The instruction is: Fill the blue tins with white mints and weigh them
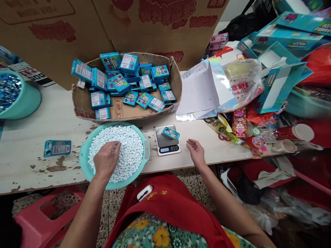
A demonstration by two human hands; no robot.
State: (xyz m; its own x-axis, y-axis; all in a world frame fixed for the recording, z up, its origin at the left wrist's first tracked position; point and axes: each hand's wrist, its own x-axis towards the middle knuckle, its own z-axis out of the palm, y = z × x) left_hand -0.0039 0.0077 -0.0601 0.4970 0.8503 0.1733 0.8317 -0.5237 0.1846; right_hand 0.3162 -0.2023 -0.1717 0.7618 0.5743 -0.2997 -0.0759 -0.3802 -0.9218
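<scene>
My left hand (107,160) is over a turquoise basin (146,150) of small white candies (130,148). Its thumb and fingers are pressed together, and whatever is between them is hidden. To the right of the basin stands a small digital scale (163,141) with a lit display. A blue candy box (170,133) rests at a slant on its plate. Just right of the scale, my right hand (196,151) is held with loosely curved fingers, open and touching nothing. A flat blue box (57,148) lies on the table left of the basin.
Behind the basin is a low cardboard tray (117,112) with many blue boxes. A bucket (27,100) of shiny blue pieces stands at left. White sheets (199,91), cut display boxes (279,82), wrappers and cups (303,132) crowd the right. A pink stool (36,217) is below.
</scene>
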